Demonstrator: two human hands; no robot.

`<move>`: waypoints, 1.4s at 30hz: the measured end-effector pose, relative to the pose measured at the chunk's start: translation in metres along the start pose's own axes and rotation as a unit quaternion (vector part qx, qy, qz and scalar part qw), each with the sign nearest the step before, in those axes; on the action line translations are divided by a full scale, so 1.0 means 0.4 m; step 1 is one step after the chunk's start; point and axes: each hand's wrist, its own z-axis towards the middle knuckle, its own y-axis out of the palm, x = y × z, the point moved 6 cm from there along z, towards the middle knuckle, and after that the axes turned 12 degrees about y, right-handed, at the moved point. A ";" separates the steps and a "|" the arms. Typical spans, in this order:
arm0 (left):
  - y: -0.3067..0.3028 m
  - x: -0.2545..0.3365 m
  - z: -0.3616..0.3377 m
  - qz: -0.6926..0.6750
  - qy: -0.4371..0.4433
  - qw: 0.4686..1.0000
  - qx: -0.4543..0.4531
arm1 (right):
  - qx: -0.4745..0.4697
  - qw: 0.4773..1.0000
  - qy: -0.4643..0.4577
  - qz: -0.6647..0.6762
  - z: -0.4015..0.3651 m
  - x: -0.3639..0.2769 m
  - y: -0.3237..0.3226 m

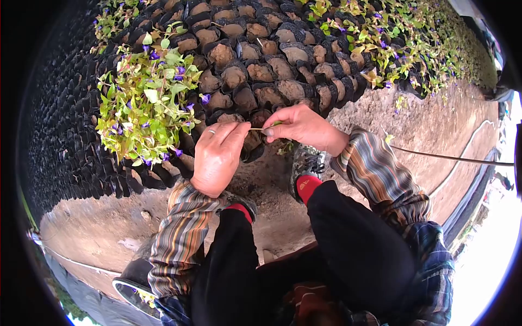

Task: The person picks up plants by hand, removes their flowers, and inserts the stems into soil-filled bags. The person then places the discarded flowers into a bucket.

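Note:
My left hand (216,157), with a ring on one finger, is closed with its fingertips on one end of a thin plant stem (255,129). From the other side my right hand (304,129) pinches the same stem between thumb and fingers. A bit of green leaf shows at the right fingertips. Both hands are over the near edge of a bed of black seedling bags (234,77) filled with brown soil. Left of my left hand stands a clump of leafy plants (155,100) with purple flowers.
More purple-flowered plants (380,41) grow at the upper right. Packed black bags (60,108) extend along the left. A bucket (116,283) with plant bits inside stands at lower left. A thin dark rod or hose (457,157) crosses the dirt ground (92,228) at right. My feet are below the hands.

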 end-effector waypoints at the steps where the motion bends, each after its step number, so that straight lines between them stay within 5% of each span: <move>1: 0.004 0.002 0.004 0.007 0.005 1.000 -0.012 | 0.012 1.000 -0.006 -0.001 -0.001 0.007 -0.005; 8: 0.044 0.029 0.031 0.042 0.043 0.998 -0.019 | 0.089 0.995 -0.047 -0.025 -0.025 0.032 -0.012; 11: 0.059 0.025 0.029 0.020 0.007 1.000 -0.017 | 0.136 0.986 -0.098 0.004 -0.041 0.031 -0.017; 14: 0.075 0.006 0.020 -0.064 -0.124 0.990 0.013 | 0.197 0.967 -0.158 -0.029 -0.094 0.006 -0.010; 17: 0.115 -0.014 -0.013 -0.273 -0.275 0.919 0.079 | 0.260 0.913 -0.271 -0.158 -0.131 -0.011 -0.023; 20: 0.135 -0.081 -0.091 -0.426 -0.413 0.789 0.159 | 0.336 0.903 -0.261 -0.056 -0.180 0.015 -0.109; 22: 0.105 -0.082 -0.103 -0.402 -0.381 0.827 0.093 | 0.406 0.892 -0.200 0.004 -0.221 0.047 -0.236; 23: 0.114 -0.065 -0.113 -0.420 -0.370 0.826 0.072 | 0.492 0.840 -0.229 0.025 -0.248 0.062 -0.307; 25: 0.133 -0.026 -0.123 -0.452 -0.361 0.815 0.029 | 0.678 0.665 -0.243 -0.200 -0.297 0.103 -0.467; 27: 0.157 0.007 -0.138 -0.458 -0.354 0.814 -0.044 | 0.725 0.609 -0.100 -0.304 -0.311 0.117 -0.551; 30: 0.173 0.029 -0.154 -0.437 -0.337 0.829 -0.084 | 0.715 0.584 -0.007 -0.384 -0.281 0.154 -0.606; 42: 0.172 0.021 -0.191 -0.397 -0.329 0.849 -0.116 | 0.731 0.552 -0.001 -0.401 -0.262 0.160 -0.660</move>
